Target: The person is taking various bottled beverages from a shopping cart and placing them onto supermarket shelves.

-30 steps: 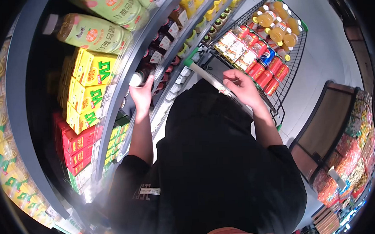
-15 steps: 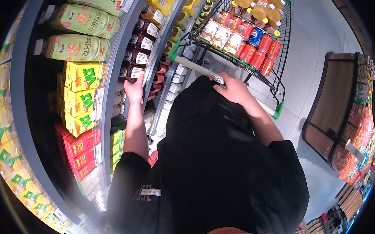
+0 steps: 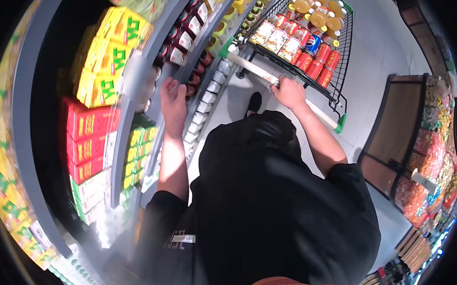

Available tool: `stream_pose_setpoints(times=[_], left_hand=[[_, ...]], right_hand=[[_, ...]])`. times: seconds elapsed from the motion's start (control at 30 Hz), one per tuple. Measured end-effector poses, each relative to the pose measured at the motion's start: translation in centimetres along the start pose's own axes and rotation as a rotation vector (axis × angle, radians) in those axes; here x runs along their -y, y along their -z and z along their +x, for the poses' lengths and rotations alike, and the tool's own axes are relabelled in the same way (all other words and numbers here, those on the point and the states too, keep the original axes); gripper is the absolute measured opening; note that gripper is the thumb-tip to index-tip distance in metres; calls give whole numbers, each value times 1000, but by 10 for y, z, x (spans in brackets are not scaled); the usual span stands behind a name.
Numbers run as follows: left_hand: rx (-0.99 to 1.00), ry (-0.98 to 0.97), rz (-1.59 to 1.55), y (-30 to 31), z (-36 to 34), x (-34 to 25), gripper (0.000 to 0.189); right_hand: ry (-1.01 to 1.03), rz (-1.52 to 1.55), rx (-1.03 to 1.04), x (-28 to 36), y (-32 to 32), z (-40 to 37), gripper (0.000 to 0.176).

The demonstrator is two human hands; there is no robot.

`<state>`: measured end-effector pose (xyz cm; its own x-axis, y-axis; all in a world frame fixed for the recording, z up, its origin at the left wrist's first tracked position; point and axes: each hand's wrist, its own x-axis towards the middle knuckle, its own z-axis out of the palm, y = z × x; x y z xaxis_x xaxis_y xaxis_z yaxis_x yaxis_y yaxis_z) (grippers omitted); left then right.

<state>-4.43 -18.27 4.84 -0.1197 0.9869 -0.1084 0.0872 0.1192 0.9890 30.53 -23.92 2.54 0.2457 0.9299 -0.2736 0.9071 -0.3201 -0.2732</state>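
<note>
My left hand [image 3: 174, 106] is raised beside the shelf edge, fingers loosely bent and apart, with nothing in it. Just above it stands a row of dark bottles [image 3: 184, 41] with white labels; I see no contact with them. My right hand [image 3: 290, 93] is wrapped round the pale handle [image 3: 258, 71] of a shopping cart [image 3: 350, 38]. Inside the cart are red cans [image 3: 314, 68], a blue can [image 3: 312, 44], white-labelled packs [image 3: 276, 40] and several bottles of amber drink [image 3: 319, 20].
Shelves on the left carry yellow cartons [image 3: 113, 58], red boxes [image 3: 88, 141] and green-and-yellow packs [image 3: 136, 146]. On the right stands a brown-panelled display [image 3: 396, 130] beside colourful wrapped goods [image 3: 428, 177]. A black shoe [image 3: 255, 102] is on the pale floor [image 3: 370, 60].
My left hand has come away from the dark bottle it was touching and dropped slightly. My right hand stays on the handle. The view has shifted forward along the shelves.
</note>
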Motion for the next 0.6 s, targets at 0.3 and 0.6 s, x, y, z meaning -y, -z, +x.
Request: stream_pose_setpoints(times=[0.3, 0.6], left_hand=[[131, 112, -35, 65, -106, 60, 31], [281, 104, 5, 75, -146, 66, 35]], right_hand=[[75, -81, -50, 4, -23, -47, 41], [329, -120, -300, 13, -57, -113, 51]])
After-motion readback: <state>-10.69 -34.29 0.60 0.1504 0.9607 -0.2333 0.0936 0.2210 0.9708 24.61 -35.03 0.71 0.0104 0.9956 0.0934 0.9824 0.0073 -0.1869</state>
